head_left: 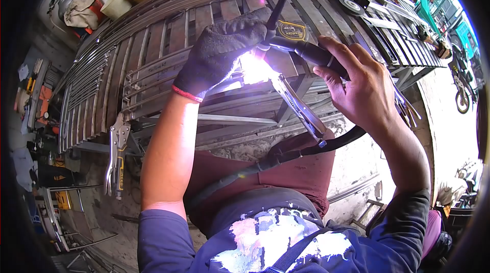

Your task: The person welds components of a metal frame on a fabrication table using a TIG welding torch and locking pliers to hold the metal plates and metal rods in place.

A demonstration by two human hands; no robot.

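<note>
My right hand (360, 81) is bare and wraps round the black handle of a welding torch (311, 53). The torch's long back cap points up, and its head is beside my left hand (224, 51). That hand wears a dark glove with a red cuff, its fingers curled; what they grip, if anything, is hidden. A white welding arc (255, 68) glares just below the torch head and hides the metal there. Locking pliers (301, 107) extend down from the glare. A yellow and black tape measure (292, 30) lies behind the torch.
Metal bars lie across the slatted workbench (107, 86). A second pair of locking pliers (118, 155) hangs at its left edge. The torch's black cable (265, 163) crosses over my lap. Buckets (115, 2) stand at the back left, and a motorcycle (462, 86) at the far right.
</note>
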